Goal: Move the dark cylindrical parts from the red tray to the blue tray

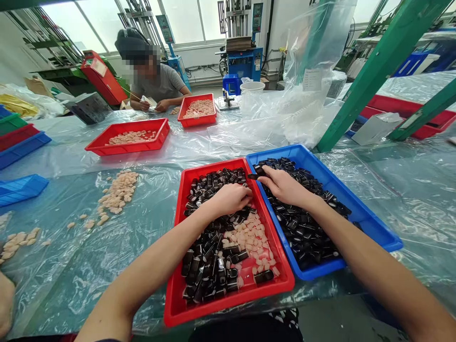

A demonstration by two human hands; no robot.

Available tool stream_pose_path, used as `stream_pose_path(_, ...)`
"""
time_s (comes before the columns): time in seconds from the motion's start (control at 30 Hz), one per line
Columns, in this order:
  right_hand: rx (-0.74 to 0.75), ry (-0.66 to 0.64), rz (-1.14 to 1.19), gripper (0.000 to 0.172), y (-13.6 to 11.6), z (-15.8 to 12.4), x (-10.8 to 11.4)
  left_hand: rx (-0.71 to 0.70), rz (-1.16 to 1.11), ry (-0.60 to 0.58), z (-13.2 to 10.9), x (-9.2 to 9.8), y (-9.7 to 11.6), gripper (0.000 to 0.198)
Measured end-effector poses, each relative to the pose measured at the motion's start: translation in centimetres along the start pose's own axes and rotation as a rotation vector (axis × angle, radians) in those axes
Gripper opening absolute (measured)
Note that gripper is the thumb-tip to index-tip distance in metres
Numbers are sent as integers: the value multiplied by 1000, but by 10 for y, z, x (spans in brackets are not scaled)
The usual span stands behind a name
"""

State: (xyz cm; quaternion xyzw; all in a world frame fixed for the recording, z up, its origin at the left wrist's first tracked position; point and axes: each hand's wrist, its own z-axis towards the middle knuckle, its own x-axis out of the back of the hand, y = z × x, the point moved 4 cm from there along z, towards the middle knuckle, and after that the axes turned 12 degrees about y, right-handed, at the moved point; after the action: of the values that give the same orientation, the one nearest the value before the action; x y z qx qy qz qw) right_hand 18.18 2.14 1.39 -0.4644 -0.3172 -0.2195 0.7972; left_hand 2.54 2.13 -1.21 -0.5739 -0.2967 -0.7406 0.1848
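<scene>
My left fingers [242,192] rest in the tray [170,285] before me, on rectangular parts [210,266] beside a heap of chips [249,242]. Touching its right side, a second tray [359,213] holds my right fingers [270,175] and more parts. Left of the first tray, loose chips [117,192] lie on the desk [71,285]; behind it stand two trays [126,151] of chips.

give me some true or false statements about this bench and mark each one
1. The left hand is in the red tray among black pieces. True.
2. That tray also holds pale pink pieces. True.
3. The right hand is in that same tray. False: it is over the blue tray.
4. The blue tray holds pale pink pieces. False: only black pieces show there.
5. Another person sits across the bench near a second red tray. True.
</scene>
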Motion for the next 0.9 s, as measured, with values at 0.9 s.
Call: stream_pose_path(0.9, 1, -11, -7, 19, -7, -1, -2, -15, 228, -35, 3, -7, 13, 19)
